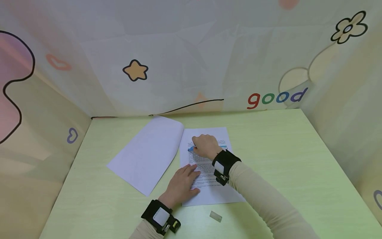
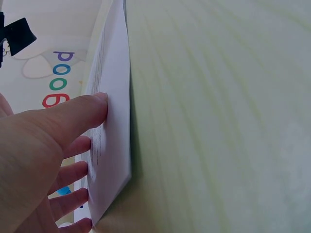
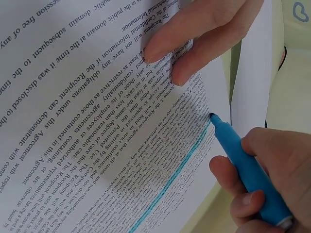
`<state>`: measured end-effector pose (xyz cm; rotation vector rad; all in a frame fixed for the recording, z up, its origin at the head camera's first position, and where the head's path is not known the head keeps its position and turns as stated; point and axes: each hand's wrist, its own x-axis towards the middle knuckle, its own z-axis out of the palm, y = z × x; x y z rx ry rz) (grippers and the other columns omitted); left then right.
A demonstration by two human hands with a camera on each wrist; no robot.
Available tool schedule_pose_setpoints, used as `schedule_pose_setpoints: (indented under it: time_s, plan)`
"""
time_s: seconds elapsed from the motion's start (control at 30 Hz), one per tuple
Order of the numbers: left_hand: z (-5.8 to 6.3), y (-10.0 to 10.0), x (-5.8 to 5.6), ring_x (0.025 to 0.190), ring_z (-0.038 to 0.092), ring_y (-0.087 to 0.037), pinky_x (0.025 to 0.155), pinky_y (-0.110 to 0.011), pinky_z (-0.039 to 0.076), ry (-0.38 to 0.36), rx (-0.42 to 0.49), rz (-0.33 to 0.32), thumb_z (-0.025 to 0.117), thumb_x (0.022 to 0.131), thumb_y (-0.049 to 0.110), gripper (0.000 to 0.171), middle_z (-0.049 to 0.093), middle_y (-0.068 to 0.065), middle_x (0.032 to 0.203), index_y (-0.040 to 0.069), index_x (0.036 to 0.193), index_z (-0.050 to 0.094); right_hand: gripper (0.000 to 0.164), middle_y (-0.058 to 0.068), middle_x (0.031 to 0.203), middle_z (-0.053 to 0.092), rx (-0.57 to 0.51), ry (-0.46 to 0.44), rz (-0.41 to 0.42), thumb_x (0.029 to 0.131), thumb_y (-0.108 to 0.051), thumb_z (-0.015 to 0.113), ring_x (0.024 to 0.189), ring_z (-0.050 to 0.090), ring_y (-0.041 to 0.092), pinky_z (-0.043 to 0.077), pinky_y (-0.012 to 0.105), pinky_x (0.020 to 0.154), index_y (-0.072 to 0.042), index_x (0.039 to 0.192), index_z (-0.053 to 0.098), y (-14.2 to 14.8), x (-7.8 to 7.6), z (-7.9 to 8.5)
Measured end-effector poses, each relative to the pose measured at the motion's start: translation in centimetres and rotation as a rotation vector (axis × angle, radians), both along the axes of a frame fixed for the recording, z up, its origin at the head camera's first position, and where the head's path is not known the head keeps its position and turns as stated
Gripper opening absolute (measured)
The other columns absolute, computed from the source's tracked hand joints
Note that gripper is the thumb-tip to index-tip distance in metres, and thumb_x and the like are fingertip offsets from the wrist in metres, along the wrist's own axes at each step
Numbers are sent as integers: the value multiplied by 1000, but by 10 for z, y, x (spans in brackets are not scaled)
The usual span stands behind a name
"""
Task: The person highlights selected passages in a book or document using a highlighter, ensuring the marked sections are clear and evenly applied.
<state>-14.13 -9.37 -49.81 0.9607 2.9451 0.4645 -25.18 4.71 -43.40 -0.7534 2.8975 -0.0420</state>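
A blue highlighter is pinched in my right hand, its dark tip at the left margin of a printed page. Across the text runs a bright blue highlighted line, ending near that tip in the right wrist view. My left hand rests on the lower left part of the page, fingers spread and fairly straight. In the left wrist view its thumb lies on the sheet close to the lower edge. The highlighter is mostly hidden behind my right hand in the head view.
A blank-backed sheet is turned over to the left of the printed page. A small grey rectangular piece lies on the light green table near the page's lower edge. Patterned curtains stand behind and at both sides.
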Motion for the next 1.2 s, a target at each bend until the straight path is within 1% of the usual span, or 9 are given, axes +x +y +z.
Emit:
schedule_pose_setpoints:
  time_s: [0.37, 0.6, 0.87, 1.03, 1.2]
  plan:
    - [1, 0, 0, 126, 34, -30, 102, -44, 31, -3, 23, -10, 67, 78, 35, 55, 43, -13, 136, 7, 123, 53, 16, 2, 66, 55, 41, 25, 2, 87, -24, 57, 51, 46, 14, 40, 26, 44, -10, 95, 57, -1, -1, -1]
    - [0, 0, -1, 127, 31, -29, 104, -43, 29, -21, 0, 2, 66, 79, 37, 56, 41, -11, 138, 9, 125, 52, 17, 3, 68, 56, 46, 25, -10, 87, -23, 57, 51, 45, 14, 39, 26, 43, -9, 97, 58, 0, -1, 2]
    - [0, 1, -1, 127, 32, -28, 104, -43, 29, -12, -14, 9, 66, 78, 39, 57, 41, -10, 138, 9, 125, 52, 19, 4, 71, 58, 60, 20, -9, 88, -23, 57, 52, 46, 14, 40, 26, 44, -9, 101, 58, 3, 0, 4]
    - [2, 1, -1, 126, 33, -28, 104, -43, 29, -2, -17, 7, 66, 78, 39, 57, 42, -11, 137, 9, 125, 53, 18, 5, 71, 59, 59, 26, -8, 87, -23, 58, 51, 46, 14, 39, 26, 43, -9, 98, 58, 7, 0, 4]
    - [2, 1, -1, 127, 32, -28, 104, -43, 28, -9, -22, 13, 66, 78, 38, 57, 41, -10, 138, 10, 125, 52, 17, 4, 70, 59, 59, 33, -11, 86, -23, 59, 51, 46, 14, 39, 26, 43, -9, 96, 59, 10, 0, 4]
